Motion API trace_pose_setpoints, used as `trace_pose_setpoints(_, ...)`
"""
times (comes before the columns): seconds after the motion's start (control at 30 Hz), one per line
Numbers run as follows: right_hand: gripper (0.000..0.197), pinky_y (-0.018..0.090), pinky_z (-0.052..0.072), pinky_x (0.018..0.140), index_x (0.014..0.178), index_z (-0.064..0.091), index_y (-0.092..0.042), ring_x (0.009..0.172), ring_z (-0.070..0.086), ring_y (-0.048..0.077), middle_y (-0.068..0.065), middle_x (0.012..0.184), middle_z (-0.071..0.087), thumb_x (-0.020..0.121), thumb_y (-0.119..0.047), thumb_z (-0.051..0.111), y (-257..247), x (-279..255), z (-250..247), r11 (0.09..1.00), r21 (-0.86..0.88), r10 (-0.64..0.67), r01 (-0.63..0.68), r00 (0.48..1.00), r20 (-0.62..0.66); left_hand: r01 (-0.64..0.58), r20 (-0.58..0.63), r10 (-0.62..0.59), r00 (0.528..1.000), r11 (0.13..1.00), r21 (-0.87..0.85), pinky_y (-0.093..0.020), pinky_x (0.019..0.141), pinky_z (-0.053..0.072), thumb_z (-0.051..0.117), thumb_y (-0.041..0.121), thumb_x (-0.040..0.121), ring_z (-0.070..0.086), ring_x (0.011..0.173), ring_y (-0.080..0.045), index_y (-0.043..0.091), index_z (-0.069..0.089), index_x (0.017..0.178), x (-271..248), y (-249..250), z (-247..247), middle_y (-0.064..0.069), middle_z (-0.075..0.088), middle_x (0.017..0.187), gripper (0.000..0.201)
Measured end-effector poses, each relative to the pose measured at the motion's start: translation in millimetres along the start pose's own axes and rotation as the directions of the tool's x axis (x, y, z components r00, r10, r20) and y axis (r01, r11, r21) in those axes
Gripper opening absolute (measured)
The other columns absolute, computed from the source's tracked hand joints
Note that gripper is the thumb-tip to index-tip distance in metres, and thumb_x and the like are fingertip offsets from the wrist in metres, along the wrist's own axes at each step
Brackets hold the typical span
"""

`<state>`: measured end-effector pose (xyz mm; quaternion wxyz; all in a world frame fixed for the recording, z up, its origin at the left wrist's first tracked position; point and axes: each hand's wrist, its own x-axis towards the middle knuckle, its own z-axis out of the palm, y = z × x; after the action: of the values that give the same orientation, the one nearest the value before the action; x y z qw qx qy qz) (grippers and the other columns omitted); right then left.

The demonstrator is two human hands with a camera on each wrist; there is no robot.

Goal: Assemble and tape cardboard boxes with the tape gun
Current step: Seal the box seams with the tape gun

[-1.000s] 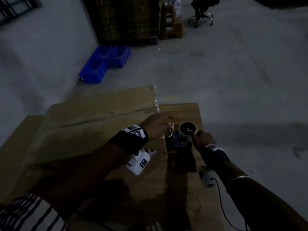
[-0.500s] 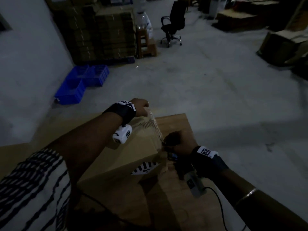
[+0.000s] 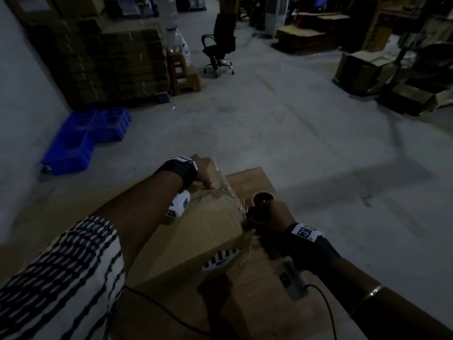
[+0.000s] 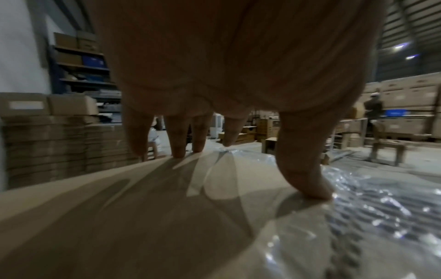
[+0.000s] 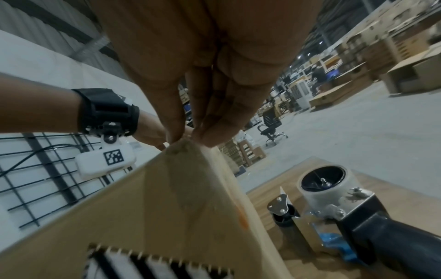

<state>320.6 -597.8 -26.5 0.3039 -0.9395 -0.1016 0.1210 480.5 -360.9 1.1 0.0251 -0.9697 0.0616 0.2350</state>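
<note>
A brown cardboard box (image 3: 196, 231) (image 4: 119, 217) (image 5: 167, 198) sits tilted on the wooden table (image 3: 252, 179). Clear tape (image 3: 226, 192) (image 4: 369, 217) runs wrinkled along its right edge. My left hand (image 3: 207, 177) (image 4: 269, 168) lies on the box's far corner, fingers straight at the edge and thumb pressing beside the tape. At the near corner, the thumb and fingers of my right hand (image 3: 255, 218) (image 5: 186, 140) pinch the box. The tape gun (image 3: 263, 198) (image 5: 334, 194) lies on the table just right of the box, held by neither hand.
Blue crates (image 3: 81, 141) lie on the floor at the left, under a pallet of stacked flat cardboard (image 3: 110, 60). A stool (image 3: 183, 74) and an office chair (image 3: 219, 45) stand beyond. Open boxes (image 3: 362, 67) are at the far right. A cable (image 3: 157, 305) crosses my lap side.
My right hand left the tape gun's roll and now pinches the box's near corner. My left hand moved away to the far corner. The box has come up off flat, and my head has lifted.
</note>
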Motion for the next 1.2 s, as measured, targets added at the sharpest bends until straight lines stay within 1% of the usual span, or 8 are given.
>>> trace_pose_setpoints(0.07,0.021,0.014,0.04,0.076,0.108,0.078,-0.012,0.101,0.07,0.019,0.006,0.108,0.076,0.094,-0.025,0.072,-3.8,-4.5,1.8,1.0,-0.002,0.027,-0.027,1.0,-0.013,-0.007,-0.014,0.007,1.0,1.0,0.006,-0.047,0.102,0.043,0.082,0.061,0.059,0.035,0.135,-0.04,0.028,0.008,0.155,-6.7,1.1,3.5,-0.015,0.019,0.154,0.126)
trace_pose_setpoints(0.17,0.018,0.015,0.038,0.072,0.102,0.078,-0.013,0.099,0.07,0.019,0.005,0.104,0.076,0.092,-0.028,0.073,-7.5,-7.9,7.2,0.998,0.003,0.055,-0.055,0.998,-0.023,-0.082,-0.04,0.082,0.996,0.997,0.007,-0.043,0.099,0.044,0.083,0.06,0.057,0.043,0.127,-0.036,0.027,0.02,0.152,-19.9,5.1,8.2,-0.011,0.032,0.144,0.119)
trace_pose_setpoints(0.43,0.026,0.013,0.035,0.075,0.12,0.072,-0.01,0.11,0.066,0.024,0.009,0.119,0.072,0.094,-0.016,0.069,-14.8,-1.6,10.4,0.999,0.031,0.042,-0.043,0.999,0.013,-0.186,-0.055,0.186,0.981,0.983,-0.004,-0.043,0.096,0.046,0.083,0.065,0.049,0.048,0.123,-0.032,0.029,0.024,0.148,-42.4,14.6,17.9,-0.005,0.041,0.138,0.12)
trace_pose_setpoints(0.6,0.023,0.031,0.051,0.084,0.115,0.074,-0.007,0.102,0.068,0.029,0.014,0.112,0.072,0.094,-0.012,0.066,-12.2,15.7,8.9,1.0,0.024,-0.016,0.014,0.999,0.051,-0.175,-0.069,0.175,0.982,0.985,-0.002,-0.043,0.098,0.046,0.083,0.067,0.046,0.047,0.126,-0.032,0.035,0.016,0.15,-47.5,14.4,17.6,-0.004,0.039,0.141,0.128)
trace_pose_setpoints(0.7,0.02,0.038,0.057,0.082,0.111,0.074,-0.012,0.092,0.072,0.027,0.01,0.103,0.075,0.095,-0.018,0.065,-9.5,27.8,8.7,0.998,0.046,-0.049,0.044,0.994,0.101,-0.165,-0.063,0.165,0.984,0.986,-0.002,-0.044,0.098,0.045,0.084,0.066,0.047,0.046,0.125,-0.033,0.037,0.018,0.149,-49.5,15.0,16.3,-0.004,0.038,0.14,0.125)
trace_pose_setpoints(0.83,0.017,0.023,0.052,0.065,0.11,0.074,-0.017,0.083,0.072,0.022,0.003,0.095,0.074,0.096,-0.021,0.067,-7.8,43.5,3.1,0.993,0.1,-0.074,0.058,0.982,0.171,-0.124,-0.051,0.123,0.991,0.992,-0.004,-0.049,0.1,0.042,0.087,0.057,0.052,0.039,0.126,-0.036,0.045,0.022,0.147,-50.7,19.8,13.5,-0.007,0.034,0.135,0.116)
trace_pose_setpoints(1.03,0.017,0.035,0.055,0.078,0.109,0.074,-0.015,0.074,0.065,0.014,0.0,0.092,0.071,0.098,-0.025,0.065,-6.2,62.3,-3.5,0.977,0.206,-0.098,0.05,0.969,0.225,-0.064,-0.007,0.065,0.998,0.995,0.076,-0.049,0.094,0.045,0.085,0.058,0.055,0.038,0.122,-0.038,0.046,0.023,0.147,-48.5,27.3,10.6,-0.01,0.029,0.135,0.111)
trace_pose_setpoints(1.2,0.018,0.05,0.056,0.092,0.108,0.075,-0.021,0.098,0.068,0.025,0.005,0.108,0.073,0.095,-0.03,0.068,-5.6,79.0,-8.4,0.956,0.291,-0.107,0.027,0.96,0.261,-0.028,0.033,0.023,0.999,0.988,0.153,-0.051,0.092,0.046,0.084,0.064,0.05,0.035,0.121,-0.039,0.051,0.017,0.145,-45.1,36.5,4.3,-0.01,0.022,0.135,0.117)
